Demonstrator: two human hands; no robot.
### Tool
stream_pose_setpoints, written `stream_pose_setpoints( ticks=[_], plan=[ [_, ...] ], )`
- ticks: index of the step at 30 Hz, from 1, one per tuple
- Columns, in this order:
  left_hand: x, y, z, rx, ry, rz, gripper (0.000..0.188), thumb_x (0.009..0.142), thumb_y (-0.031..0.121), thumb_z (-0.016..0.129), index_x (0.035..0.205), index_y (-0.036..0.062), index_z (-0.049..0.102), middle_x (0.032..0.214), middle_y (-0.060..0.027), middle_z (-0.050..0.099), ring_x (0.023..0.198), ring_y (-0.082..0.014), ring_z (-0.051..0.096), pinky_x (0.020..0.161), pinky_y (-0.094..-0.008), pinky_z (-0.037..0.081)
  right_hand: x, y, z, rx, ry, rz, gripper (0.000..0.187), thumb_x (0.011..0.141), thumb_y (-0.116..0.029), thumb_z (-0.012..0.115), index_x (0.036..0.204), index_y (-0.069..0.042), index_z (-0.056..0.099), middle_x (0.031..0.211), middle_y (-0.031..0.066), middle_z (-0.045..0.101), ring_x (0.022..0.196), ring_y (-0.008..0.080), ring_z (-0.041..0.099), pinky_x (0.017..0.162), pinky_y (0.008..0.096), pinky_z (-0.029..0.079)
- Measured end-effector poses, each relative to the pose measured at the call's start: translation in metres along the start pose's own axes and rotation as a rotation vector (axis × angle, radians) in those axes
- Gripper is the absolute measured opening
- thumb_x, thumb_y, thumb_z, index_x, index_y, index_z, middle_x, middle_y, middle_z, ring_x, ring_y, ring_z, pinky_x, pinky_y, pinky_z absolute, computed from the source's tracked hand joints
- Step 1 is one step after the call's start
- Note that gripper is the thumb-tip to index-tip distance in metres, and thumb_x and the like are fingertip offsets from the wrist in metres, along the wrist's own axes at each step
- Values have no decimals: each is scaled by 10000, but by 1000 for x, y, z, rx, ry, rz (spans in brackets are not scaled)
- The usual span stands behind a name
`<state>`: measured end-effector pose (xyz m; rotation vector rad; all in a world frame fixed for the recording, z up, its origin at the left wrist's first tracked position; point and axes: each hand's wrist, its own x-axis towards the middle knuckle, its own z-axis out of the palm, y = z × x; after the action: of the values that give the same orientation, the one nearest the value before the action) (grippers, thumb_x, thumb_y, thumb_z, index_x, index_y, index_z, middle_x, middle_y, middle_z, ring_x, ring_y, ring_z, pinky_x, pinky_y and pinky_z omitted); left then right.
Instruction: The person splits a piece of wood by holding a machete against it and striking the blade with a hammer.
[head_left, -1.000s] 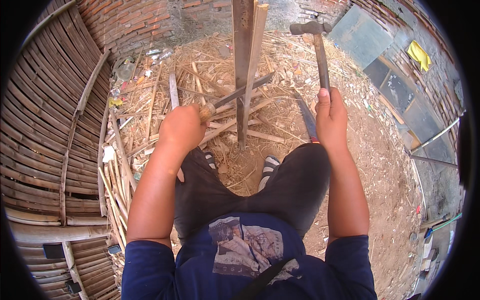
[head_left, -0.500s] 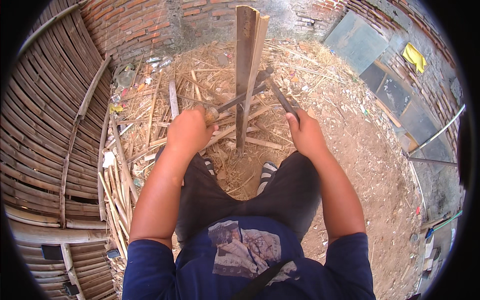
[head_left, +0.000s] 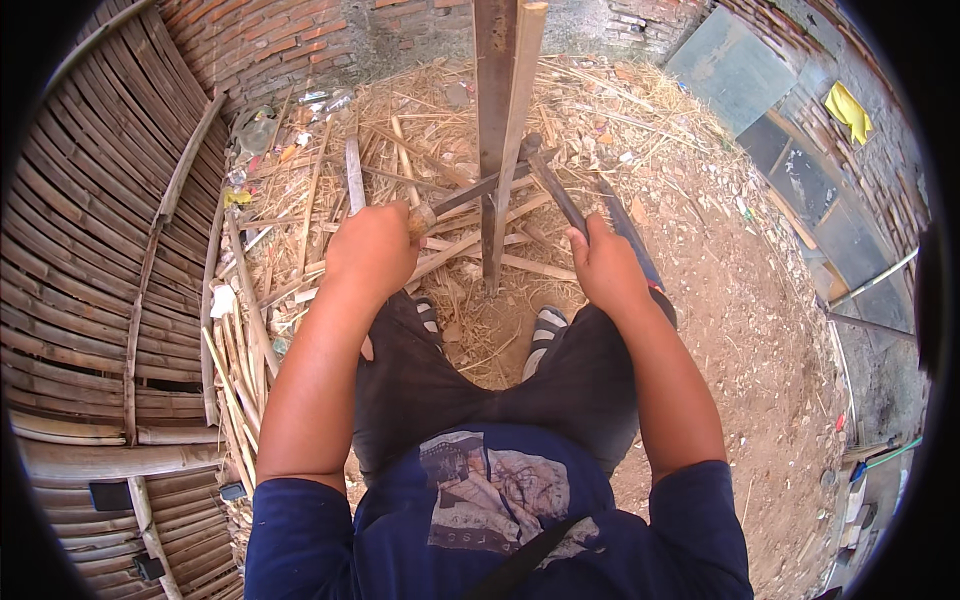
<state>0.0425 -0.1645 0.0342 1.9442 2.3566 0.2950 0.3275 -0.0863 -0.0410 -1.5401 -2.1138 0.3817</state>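
Observation:
A tall upright wooden piece (head_left: pixel 494 90) stands on the ground between my feet, with a dark brown face and a paler strip (head_left: pixel 520 100) along its right side. My left hand (head_left: pixel 372 252) is closed round the wooden handle of a long knife (head_left: pixel 464 195). Its dark blade runs to the right across the upright wood, at the line between face and strip; how deep it sits I cannot tell. My right hand (head_left: pixel 608 262) grips a hammer (head_left: pixel 558 190) by its handle. The hammer's head is beside the blade's far end; whether they touch is unclear.
Bamboo strips, straw and chips litter the ground (head_left: pixel 400 150) ahead and to the left. A slatted bamboo wall (head_left: pixel 90 260) rises at the left, brick (head_left: pixel 270 45) at the back. Panels (head_left: pixel 730 70) lean at right; a dark long piece (head_left: pixel 632 235) lies past my right hand.
The view has shifted a little, and the upright wood now reaches the top edge. The hammer's head stays close to the blade's end. Both hands keep their grips.

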Motion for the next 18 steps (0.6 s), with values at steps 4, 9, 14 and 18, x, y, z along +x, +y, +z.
stream_pose_setpoints(
  ticks=[4, 9, 14, 18],
  plan=[
    [0, 4, -1, 25, -19, -23, 323, 882, 283, 755, 1013, 2, 663, 936, -227, 718, 924, -414, 703, 817, -495, 567, 9, -3, -20, 20, -16, 37, 365, 1052, -376, 517, 1038, -14, 563, 781, 269, 657, 762, 489, 644, 655, 554, 474],
    [4, 0, 5, 30, -18, -27, 293, 886, 264, 747, 1026, 18, 670, 952, -214, 726, 936, -401, 711, 818, -489, 571, 10, -23, -68, 241, 295, 22, 386, 1059, -384, 516, 986, -11, 587, 728, 229, 641, 693, 403, 650, 645, 482, 483],
    [4, -2, 12, -21, 25, -14, 356, 866, 294, 769, 967, -23, 643, 885, -256, 704, 875, -443, 689, 791, -522, 554, 5, -30, -64, 227, 419, 22, 352, 1075, -366, 492, 1029, -24, 559, 682, 206, 617, 632, 342, 651, 596, 456, 475],
    [8, -2, 18, -33, 29, 11, 320, 865, 261, 757, 978, -17, 646, 890, -254, 705, 880, -442, 687, 797, -523, 551, -1, -7, -29, -151, 61, -5, 341, 1060, -366, 504, 1040, -28, 539, 741, 249, 657, 696, 465, 654, 628, 536, 493]
  ],
)
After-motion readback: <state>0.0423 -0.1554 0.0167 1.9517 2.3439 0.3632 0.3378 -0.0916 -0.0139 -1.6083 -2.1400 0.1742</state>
